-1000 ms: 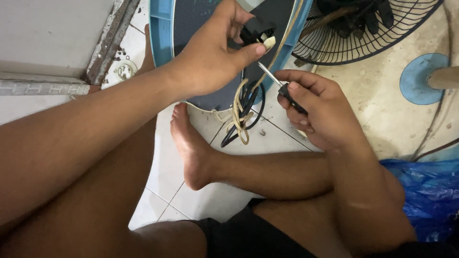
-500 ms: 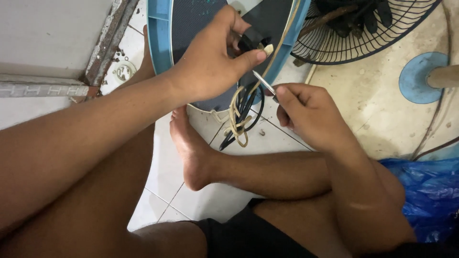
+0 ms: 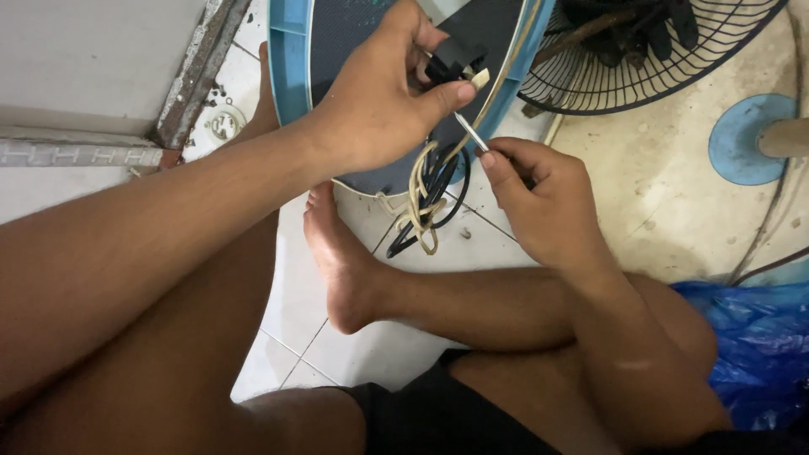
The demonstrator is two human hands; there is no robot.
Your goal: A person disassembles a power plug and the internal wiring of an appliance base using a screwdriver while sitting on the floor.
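Tiled floor [image 3: 404,337]; right hand [image 3: 548,211], screwdriver [image 3: 472,133] apparently nearer plug [image 3: 455,67].

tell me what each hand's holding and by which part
Left hand pinches a black plug by its body. Right hand grips a screwdriver by its handle, hidden in the fist.

White tiled floor [image 3: 371,337] carrying blue-rimmed round panel [image 3: 291,59], black wire fan guard [image 3: 666,59], crumpled blue plastic bag [image 3: 758,345], and bare foot [image 3: 341,261]. Stained concrete patch [image 3: 666,202] adjoining tiles at right.
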